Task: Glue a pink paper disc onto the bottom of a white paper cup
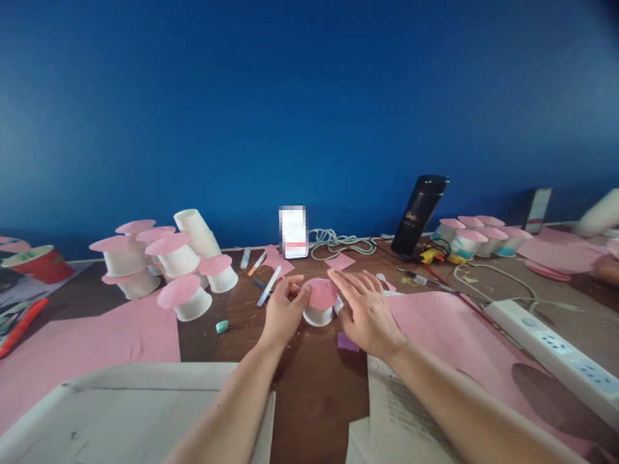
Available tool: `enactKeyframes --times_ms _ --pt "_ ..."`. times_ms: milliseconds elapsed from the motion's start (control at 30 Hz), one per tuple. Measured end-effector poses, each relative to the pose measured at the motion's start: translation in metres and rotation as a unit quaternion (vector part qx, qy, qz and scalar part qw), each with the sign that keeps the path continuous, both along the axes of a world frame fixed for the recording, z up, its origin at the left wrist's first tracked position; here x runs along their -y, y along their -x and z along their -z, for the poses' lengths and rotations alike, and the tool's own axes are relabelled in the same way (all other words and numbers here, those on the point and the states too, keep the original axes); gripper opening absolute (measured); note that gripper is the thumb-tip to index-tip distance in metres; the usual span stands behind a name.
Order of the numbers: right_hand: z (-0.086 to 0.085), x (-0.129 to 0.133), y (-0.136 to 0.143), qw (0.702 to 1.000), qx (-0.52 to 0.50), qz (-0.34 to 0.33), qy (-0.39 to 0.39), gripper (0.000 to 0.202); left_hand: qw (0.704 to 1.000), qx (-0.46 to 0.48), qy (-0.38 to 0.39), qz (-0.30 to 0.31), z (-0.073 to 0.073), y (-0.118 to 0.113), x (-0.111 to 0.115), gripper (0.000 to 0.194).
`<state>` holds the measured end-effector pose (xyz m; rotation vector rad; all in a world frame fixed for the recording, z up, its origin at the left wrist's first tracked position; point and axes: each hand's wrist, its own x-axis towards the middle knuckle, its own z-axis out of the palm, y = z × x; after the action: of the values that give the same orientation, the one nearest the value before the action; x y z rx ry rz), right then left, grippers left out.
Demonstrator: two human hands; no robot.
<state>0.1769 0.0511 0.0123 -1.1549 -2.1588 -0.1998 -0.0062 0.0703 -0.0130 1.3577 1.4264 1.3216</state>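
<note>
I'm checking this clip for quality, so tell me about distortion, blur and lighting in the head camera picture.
Head view: wide-angle bending, the table edge curves and the forearms splay; the cup with a pink disc between the left hand and right hand is fairly sharp; a pale sleeve at the far right is smeared; the phone screen is pixelated; the light is soft, with faint shadows under the hands.

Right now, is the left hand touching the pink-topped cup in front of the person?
Touching. The head view shows the left hand with fingertips against the pink disc on the cup, no gap visible.

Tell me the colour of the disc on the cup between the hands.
Pink; the disc shows in the head view.
</note>
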Motion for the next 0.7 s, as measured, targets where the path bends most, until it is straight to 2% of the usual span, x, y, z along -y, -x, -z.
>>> enactKeyframes --times_ms 200,333,467,700 --pt "-0.003 0.004 0.005 0.999 0.020 -0.028 0.029 0.077 0.994 -0.080 -0.063 -0.023 -0.008 -0.001 0.005 0.037" --pt "-0.003 0.005 0.006 0.998 0.021 -0.030 0.044 0.079 0.975 -0.169 -0.140 -0.028 -0.011 -0.001 0.008 0.028" --pt "-0.002 0.005 0.006 0.998 0.016 -0.033 0.051 0.080 0.955 -0.216 -0.202 -0.017 -0.010 -0.001 0.009 0.024" --pt "0.000 0.005 0.009 0.998 0.010 -0.033 0.052 0.080 0.949 -0.233 -0.209 -0.017 -0.011 -0.001 0.009 0.023"
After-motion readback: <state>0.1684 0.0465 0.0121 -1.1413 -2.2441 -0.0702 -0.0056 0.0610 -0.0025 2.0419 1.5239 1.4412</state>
